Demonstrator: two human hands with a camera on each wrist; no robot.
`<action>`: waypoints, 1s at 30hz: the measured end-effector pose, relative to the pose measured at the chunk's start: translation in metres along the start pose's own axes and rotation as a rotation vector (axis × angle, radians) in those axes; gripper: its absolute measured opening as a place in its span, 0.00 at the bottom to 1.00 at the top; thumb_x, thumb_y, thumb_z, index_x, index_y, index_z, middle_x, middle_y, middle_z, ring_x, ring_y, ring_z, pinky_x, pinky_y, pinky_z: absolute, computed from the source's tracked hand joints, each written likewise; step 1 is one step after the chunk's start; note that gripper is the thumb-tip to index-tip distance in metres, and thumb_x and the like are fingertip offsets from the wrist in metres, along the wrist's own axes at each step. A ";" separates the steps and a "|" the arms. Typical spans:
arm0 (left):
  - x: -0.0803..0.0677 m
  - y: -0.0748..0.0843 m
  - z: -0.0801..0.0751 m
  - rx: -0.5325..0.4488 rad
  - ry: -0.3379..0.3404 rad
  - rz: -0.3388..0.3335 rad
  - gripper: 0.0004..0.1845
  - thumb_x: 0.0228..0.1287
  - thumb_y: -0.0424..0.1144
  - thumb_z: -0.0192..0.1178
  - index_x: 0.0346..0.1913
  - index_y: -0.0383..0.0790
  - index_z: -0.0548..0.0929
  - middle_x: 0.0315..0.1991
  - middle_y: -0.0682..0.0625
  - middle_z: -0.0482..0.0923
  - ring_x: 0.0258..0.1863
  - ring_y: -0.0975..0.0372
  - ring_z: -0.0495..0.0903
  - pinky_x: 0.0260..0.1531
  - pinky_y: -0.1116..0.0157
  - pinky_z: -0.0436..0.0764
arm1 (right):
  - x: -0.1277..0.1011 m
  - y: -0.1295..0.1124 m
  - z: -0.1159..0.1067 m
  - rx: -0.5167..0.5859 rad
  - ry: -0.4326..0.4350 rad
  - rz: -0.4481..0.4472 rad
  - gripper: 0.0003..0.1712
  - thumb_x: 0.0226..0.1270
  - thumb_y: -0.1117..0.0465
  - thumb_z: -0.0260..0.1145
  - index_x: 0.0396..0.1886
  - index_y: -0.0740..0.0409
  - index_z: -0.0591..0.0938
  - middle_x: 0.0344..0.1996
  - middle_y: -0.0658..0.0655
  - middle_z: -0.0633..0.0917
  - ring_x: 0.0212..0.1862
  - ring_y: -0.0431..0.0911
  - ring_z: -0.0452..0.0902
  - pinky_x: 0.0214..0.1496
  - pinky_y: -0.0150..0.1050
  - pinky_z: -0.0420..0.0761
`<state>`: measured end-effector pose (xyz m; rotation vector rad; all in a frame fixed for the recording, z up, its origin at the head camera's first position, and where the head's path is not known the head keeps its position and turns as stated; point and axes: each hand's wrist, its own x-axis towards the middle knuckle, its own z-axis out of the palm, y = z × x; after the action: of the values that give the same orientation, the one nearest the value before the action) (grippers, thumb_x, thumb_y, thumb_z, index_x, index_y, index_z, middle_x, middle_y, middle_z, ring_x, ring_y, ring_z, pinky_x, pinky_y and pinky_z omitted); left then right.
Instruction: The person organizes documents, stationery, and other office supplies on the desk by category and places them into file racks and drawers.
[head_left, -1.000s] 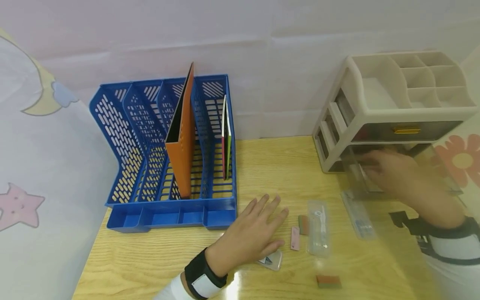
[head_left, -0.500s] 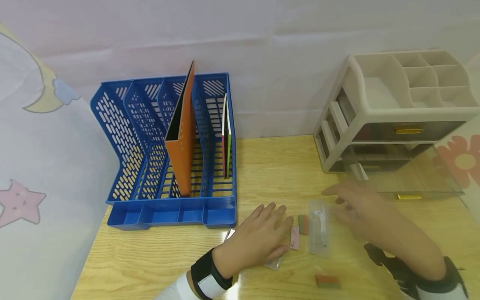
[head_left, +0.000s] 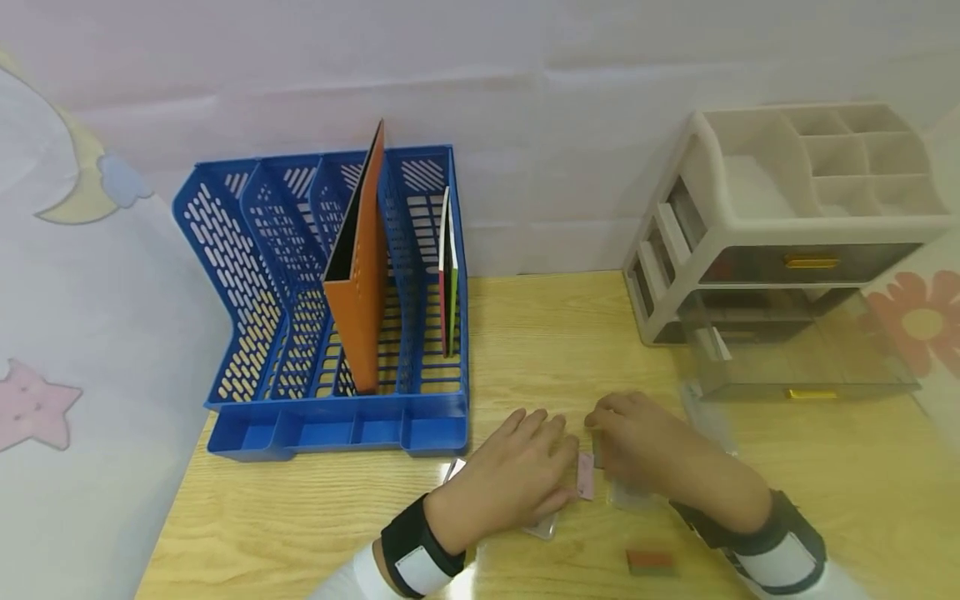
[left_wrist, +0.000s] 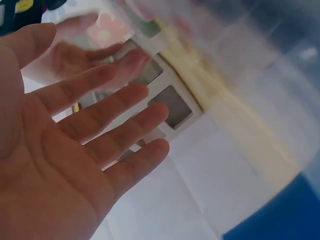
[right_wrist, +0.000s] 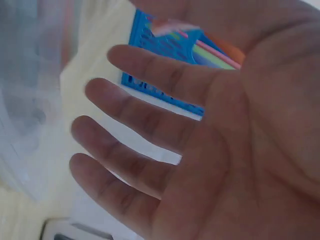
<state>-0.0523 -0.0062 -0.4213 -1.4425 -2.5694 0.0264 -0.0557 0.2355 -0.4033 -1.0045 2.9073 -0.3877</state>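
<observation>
My left hand (head_left: 506,475) hovers low over the table with its fingers straight, as the left wrist view also shows. Under it, a clear case (head_left: 544,527) is partly covered. My right hand (head_left: 656,446) reaches in from the right; the right wrist view has its fingers extended and nothing in the palm. Its fingertips are right at a small green-and-orange block (head_left: 597,450), mostly hidden. Between the hands lies a small pink piece (head_left: 585,477). A clear plastic pouch-like case (head_left: 632,497) shows partly below the right palm.
A blue file rack (head_left: 300,404) with an orange folder (head_left: 358,308) and thin booklets (head_left: 447,283) stands at left. A cream organizer (head_left: 723,167) at right has a clear drawer (head_left: 817,358) pulled out. Another green-and-orange block (head_left: 651,562) and a clear packet (head_left: 708,417) lie on the table.
My right hand has come out of the drawer and moved left, over the clear case to the small block. The left hand has shifted slightly right and stayed low.
</observation>
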 end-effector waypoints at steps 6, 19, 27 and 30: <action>0.005 -0.001 -0.005 0.039 0.025 -0.002 0.27 0.70 0.66 0.57 0.54 0.48 0.84 0.55 0.49 0.84 0.59 0.53 0.82 0.63 0.53 0.81 | 0.004 -0.009 0.006 0.032 -0.118 0.029 0.31 0.44 0.60 0.85 0.52 0.55 0.84 0.49 0.54 0.86 0.54 0.58 0.80 0.55 0.55 0.85; 0.020 -0.015 -0.011 -0.022 0.047 -0.095 0.21 0.67 0.63 0.64 0.35 0.46 0.83 0.35 0.54 0.79 0.41 0.59 0.80 0.49 0.58 0.84 | 0.007 -0.007 0.024 -0.132 0.057 -0.077 0.18 0.46 0.68 0.80 0.37 0.52 0.83 0.34 0.48 0.81 0.35 0.45 0.74 0.38 0.38 0.77; 0.020 -0.018 -0.012 -0.047 0.024 -0.100 0.24 0.70 0.62 0.61 0.46 0.44 0.86 0.50 0.49 0.85 0.54 0.54 0.83 0.58 0.54 0.83 | 0.010 -0.001 0.018 -0.034 0.086 -0.044 0.13 0.46 0.67 0.76 0.33 0.56 0.84 0.35 0.51 0.78 0.31 0.39 0.71 0.32 0.30 0.77; 0.020 -0.018 -0.011 -0.055 0.014 -0.099 0.24 0.71 0.61 0.61 0.51 0.43 0.86 0.57 0.46 0.84 0.60 0.52 0.81 0.62 0.53 0.81 | 0.009 0.003 0.012 -0.025 0.146 -0.062 0.12 0.46 0.68 0.75 0.34 0.59 0.85 0.38 0.54 0.81 0.32 0.40 0.77 0.32 0.28 0.81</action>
<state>-0.0753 0.0002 -0.4056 -1.3270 -2.6458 -0.0691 -0.0630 0.2294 -0.4147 -1.1174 3.0221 -0.4466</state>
